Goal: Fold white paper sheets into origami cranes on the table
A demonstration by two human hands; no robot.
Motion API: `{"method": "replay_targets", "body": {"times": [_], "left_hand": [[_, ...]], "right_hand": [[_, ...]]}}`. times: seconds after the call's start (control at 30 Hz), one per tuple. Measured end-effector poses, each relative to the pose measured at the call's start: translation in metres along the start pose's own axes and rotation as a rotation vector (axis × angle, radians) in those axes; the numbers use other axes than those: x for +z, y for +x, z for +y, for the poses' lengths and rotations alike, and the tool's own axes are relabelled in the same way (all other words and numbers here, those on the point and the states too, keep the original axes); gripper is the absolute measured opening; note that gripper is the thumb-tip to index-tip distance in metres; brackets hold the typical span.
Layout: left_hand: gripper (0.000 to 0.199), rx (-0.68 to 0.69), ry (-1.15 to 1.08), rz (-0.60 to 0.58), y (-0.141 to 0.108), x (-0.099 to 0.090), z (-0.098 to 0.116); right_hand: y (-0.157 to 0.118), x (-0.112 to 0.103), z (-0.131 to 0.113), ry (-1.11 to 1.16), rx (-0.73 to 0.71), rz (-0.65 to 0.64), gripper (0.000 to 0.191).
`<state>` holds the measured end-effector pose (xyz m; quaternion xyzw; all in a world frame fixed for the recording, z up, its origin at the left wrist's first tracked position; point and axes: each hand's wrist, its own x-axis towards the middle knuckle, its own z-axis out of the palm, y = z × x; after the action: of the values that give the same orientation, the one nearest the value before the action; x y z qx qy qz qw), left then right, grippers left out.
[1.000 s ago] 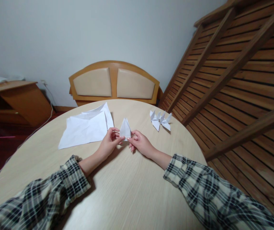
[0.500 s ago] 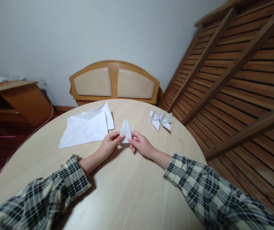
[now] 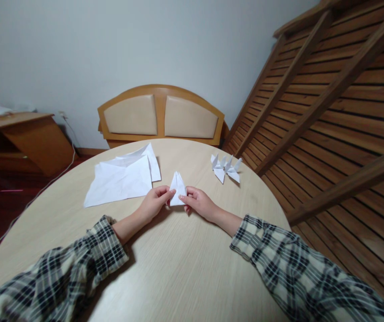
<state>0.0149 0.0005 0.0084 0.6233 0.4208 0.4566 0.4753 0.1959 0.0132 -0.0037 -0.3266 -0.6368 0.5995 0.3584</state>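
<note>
A small white piece of folded paper, kite-shaped with its narrow tip pointing away from me, is held upright above the table. My left hand pinches its left edge, thumb on the near face. On the right edge, my right hand pinches it too, its thumb lying across the lower part. The fingers behind the paper are partly hidden. To the right, beyond my right hand, folded paper cranes stand close together. White paper sheets lie loosely stacked to the left, beyond my left hand.
The round pale wooden table carries everything. Behind it stands a wooden headboard with two beige panels against the wall. A slatted wooden frame leans along the right side. At the left are a brown desk and a cable.
The folded paper has shifted slightly down towards me, and its lower edge sits lower between my thumbs. Both hands keep their pinch. The cranes and sheets have stayed in place.
</note>
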Motion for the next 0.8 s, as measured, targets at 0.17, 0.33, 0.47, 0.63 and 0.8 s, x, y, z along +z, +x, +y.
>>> {"method": "replay_targets", "body": {"times": [0.17,0.33,0.47,0.63,0.8], "left_hand": [[0.034,0.002,0.008,-0.035,-0.0007,0.0,-0.0014],[0.033,0.005,0.018,-0.099,-0.0011,-0.0003,-0.0027],[0.033,0.019,0.044,-0.145,-0.0025,0.0004,-0.0008],[0.034,0.024,0.105,-0.191,-0.0041,0.0003,-0.0005],[0.034,0.035,0.127,-0.223,-0.0042,-0.0007,-0.002]], "right_hand": [[0.0004,-0.0003,-0.0014,-0.002,0.002,-0.015,0.03],[-0.0003,0.0015,-0.0043,0.043,0.011,-0.032,0.033],[-0.0013,0.0022,-0.007,0.06,-0.01,-0.055,0.032],[-0.0001,0.0014,-0.0057,0.033,0.008,-0.022,0.04],[0.0002,0.0024,-0.0059,0.063,0.012,-0.025,0.046]]}}
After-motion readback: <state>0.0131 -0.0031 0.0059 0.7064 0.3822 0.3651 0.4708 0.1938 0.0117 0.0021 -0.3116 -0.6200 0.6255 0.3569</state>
